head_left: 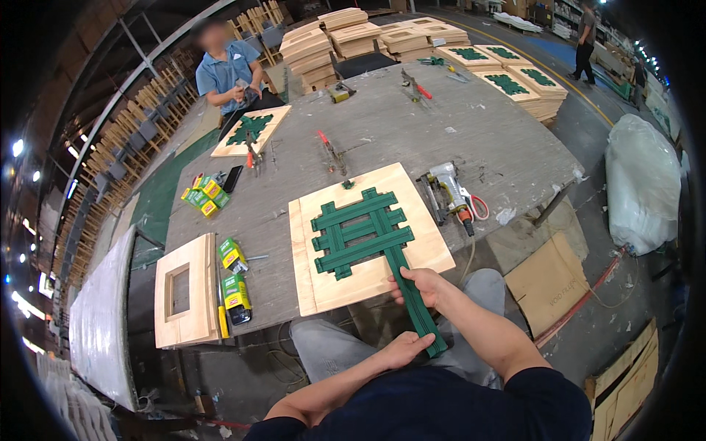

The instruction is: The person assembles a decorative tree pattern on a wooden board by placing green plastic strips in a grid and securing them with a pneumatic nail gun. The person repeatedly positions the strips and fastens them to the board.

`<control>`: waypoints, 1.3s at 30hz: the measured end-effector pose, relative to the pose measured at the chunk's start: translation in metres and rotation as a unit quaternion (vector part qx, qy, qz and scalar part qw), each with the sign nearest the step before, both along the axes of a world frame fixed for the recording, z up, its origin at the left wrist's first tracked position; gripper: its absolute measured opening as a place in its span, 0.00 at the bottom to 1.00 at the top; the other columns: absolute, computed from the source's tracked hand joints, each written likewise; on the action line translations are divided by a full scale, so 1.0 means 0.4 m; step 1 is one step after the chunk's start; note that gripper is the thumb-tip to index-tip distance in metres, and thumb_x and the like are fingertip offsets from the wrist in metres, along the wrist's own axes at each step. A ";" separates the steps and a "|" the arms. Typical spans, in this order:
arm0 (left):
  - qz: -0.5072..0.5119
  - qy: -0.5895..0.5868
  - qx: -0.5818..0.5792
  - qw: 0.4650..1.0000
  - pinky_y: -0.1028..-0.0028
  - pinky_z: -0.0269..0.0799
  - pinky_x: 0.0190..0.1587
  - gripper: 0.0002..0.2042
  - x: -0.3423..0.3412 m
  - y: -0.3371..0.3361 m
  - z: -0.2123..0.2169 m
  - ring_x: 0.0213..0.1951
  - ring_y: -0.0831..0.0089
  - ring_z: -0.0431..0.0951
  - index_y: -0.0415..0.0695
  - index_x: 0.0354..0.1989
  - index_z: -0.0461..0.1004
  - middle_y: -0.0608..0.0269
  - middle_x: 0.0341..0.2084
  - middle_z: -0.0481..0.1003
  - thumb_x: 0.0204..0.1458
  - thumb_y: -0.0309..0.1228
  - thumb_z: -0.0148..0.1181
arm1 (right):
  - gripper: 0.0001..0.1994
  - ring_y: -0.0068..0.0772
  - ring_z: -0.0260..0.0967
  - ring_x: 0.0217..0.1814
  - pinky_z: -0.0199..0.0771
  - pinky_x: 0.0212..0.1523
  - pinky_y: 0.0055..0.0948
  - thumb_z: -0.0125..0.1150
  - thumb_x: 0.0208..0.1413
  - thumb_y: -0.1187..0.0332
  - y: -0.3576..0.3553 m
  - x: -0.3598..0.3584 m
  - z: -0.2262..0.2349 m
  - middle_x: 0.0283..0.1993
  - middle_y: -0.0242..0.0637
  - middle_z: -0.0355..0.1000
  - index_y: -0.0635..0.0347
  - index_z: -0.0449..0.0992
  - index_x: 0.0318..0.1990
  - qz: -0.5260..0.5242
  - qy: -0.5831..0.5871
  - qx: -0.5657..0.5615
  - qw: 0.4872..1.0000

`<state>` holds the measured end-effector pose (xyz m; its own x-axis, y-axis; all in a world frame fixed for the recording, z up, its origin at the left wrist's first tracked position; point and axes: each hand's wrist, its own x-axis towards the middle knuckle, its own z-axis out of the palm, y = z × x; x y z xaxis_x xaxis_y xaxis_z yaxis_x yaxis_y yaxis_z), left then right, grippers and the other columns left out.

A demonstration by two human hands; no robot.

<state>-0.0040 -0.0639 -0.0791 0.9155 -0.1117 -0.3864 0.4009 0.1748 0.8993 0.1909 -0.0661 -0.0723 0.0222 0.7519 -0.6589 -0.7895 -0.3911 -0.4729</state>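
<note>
A square wooden board [305,250] lies on the table before me, with green webbing strips [353,234] woven across its middle. One long green webbing strap [413,294] runs from the weave over the board's near edge toward my lap. My right hand [423,285] grips it near that edge, thumb on top and fingers beneath. Lower down, my left hand [407,348] pinches the strap close to its free end. To the right of the board lie a staple gun [447,184] and scissors with red-and-white handles [478,207].
Left of the board sit a stack of wooden frames [165,294], green-yellow boxes [235,294] and a phone [232,178]. Pliers [331,151] lie farther back. Across the table [412,140], a person [228,70] works at another webbed board [268,121]. Stacked boards [353,37] stand behind.
</note>
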 end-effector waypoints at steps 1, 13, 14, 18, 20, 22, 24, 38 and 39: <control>-0.020 0.022 0.044 0.999 0.70 0.73 0.49 0.24 -0.002 0.023 0.000 0.43 0.78 0.78 0.37 0.46 0.83 0.64 0.41 0.83 0.72 0.46 0.46 | 0.20 0.30 0.68 0.33 0.74 0.34 0.33 0.36 0.77 0.53 0.002 -0.007 -0.002 0.34 0.34 0.71 0.61 0.69 0.53 -0.015 -0.007 0.001 1.000; 0.097 -0.140 0.703 0.690 0.49 0.55 0.70 0.38 0.077 0.252 0.063 0.72 0.45 0.55 0.49 0.72 0.61 0.55 0.72 0.58 0.49 0.33 0.68 | 0.17 0.21 0.49 0.18 0.53 0.20 0.27 0.41 0.76 0.56 -0.029 -0.105 0.008 0.23 0.25 0.61 0.56 0.69 0.39 -0.068 -0.172 -0.012 0.983; 0.079 -0.153 0.728 0.664 0.46 0.48 0.74 0.43 0.103 0.259 0.046 0.76 0.44 0.48 0.50 0.75 0.56 0.57 0.76 0.52 0.48 0.33 0.68 | 0.17 0.21 0.49 0.17 0.52 0.19 0.27 0.41 0.76 0.56 -0.033 -0.109 0.004 0.22 0.25 0.61 0.56 0.69 0.39 -0.069 -0.178 -0.016 0.981; 0.035 -0.164 0.702 0.692 0.43 0.37 0.76 0.45 0.159 0.268 0.033 0.77 0.47 0.43 0.53 0.77 0.52 0.60 0.77 0.49 0.48 0.35 0.68 | 0.17 0.21 0.50 0.16 0.50 0.17 0.27 0.42 0.76 0.56 -0.070 -0.127 -0.026 0.22 0.25 0.61 0.56 0.69 0.37 -0.083 -0.207 -0.030 0.974; 0.026 -0.168 0.702 0.692 0.43 0.37 0.76 0.45 0.156 0.266 0.032 0.78 0.47 0.43 0.53 0.77 0.53 0.61 0.77 0.49 0.48 0.36 0.68 | 0.18 0.20 0.51 0.17 0.51 0.17 0.26 0.43 0.75 0.56 -0.087 -0.138 -0.036 0.22 0.26 0.62 0.56 0.70 0.36 -0.087 -0.213 -0.031 0.973; 0.006 -0.174 0.714 0.679 0.42 0.37 0.76 0.45 0.156 0.268 0.030 0.78 0.48 0.43 0.54 0.77 0.53 0.63 0.77 0.49 0.48 0.37 0.67 | 0.18 0.21 0.52 0.17 0.52 0.18 0.27 0.44 0.75 0.56 -0.100 -0.149 -0.038 0.23 0.27 0.63 0.57 0.71 0.35 -0.099 -0.222 -0.039 0.969; -0.004 -0.185 0.721 0.667 0.42 0.37 0.76 0.44 0.150 0.272 0.026 0.78 0.48 0.44 0.54 0.76 0.54 0.64 0.77 0.50 0.48 0.37 0.66 | 0.18 0.21 0.53 0.18 0.53 0.18 0.28 0.45 0.74 0.57 -0.110 -0.161 -0.032 0.23 0.28 0.64 0.58 0.72 0.35 -0.102 -0.237 -0.042 0.965; -0.030 -0.251 0.769 0.587 0.43 0.43 0.75 0.37 0.150 0.280 -0.012 0.75 0.53 0.54 0.54 0.73 0.60 0.68 0.73 0.60 0.50 0.32 0.61 | 0.17 0.22 0.57 0.22 0.57 0.23 0.28 0.47 0.73 0.58 -0.160 -0.189 -0.021 0.23 0.29 0.64 0.60 0.72 0.34 -0.105 -0.264 -0.028 0.958; -0.031 -0.253 0.769 0.587 0.43 0.43 0.75 0.37 0.148 0.280 -0.015 0.74 0.53 0.55 0.54 0.73 0.60 0.68 0.73 0.60 0.50 0.31 0.61 | 0.17 0.22 0.56 0.21 0.56 0.21 0.28 0.47 0.73 0.58 -0.162 -0.189 -0.018 0.23 0.28 0.64 0.60 0.72 0.34 -0.100 -0.262 -0.032 0.959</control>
